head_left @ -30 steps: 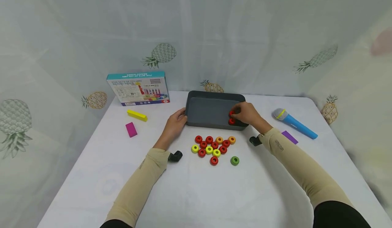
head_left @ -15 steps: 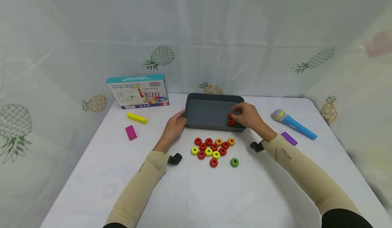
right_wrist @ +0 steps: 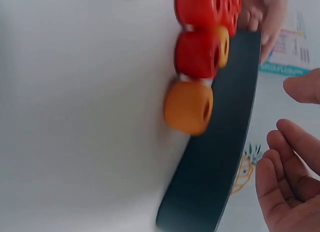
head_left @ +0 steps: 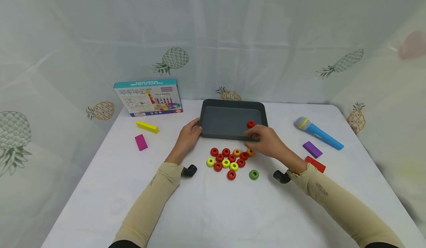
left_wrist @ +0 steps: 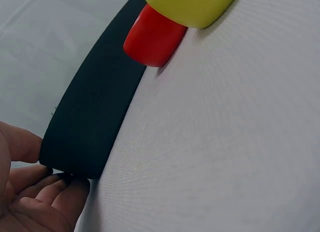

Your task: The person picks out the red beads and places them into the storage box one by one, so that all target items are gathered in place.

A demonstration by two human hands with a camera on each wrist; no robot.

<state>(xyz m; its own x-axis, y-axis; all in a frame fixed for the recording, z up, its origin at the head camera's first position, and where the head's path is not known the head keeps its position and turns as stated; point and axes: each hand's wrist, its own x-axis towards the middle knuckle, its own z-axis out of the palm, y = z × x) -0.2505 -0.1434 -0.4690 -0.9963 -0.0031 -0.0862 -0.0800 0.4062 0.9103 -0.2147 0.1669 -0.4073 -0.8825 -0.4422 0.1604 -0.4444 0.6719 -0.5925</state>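
Observation:
In the head view a dark grey tray (head_left: 223, 122) lies at the table's back. My left hand (head_left: 188, 138) holds its left end; the left wrist view shows thumb and fingers (left_wrist: 72, 199) pinching the tray's corner. A red bead (head_left: 251, 124) sits inside the tray at right, with another largely hidden under my right hand (head_left: 266, 140). That hand is over the tray's front right edge, thumb and fingers parted with nothing between them in the right wrist view. Before the tray lie several red beads (head_left: 231, 175), yellow beads (head_left: 210, 162), orange beads (head_left: 236, 152) and one green bead (head_left: 254, 174).
At the back left stands a printed box (head_left: 149, 98), with a yellow block (head_left: 147, 127) and a pink block (head_left: 141, 142) in front. On the right are a blue toy microphone (head_left: 321, 133), a purple block (head_left: 312, 149) and a red block (head_left: 315, 164) partly behind the sleeve.
My right hand has let go of a red bead in the tray and drawn back toward the front edge, its fingers spreading. My left hand keeps its hold on the tray.

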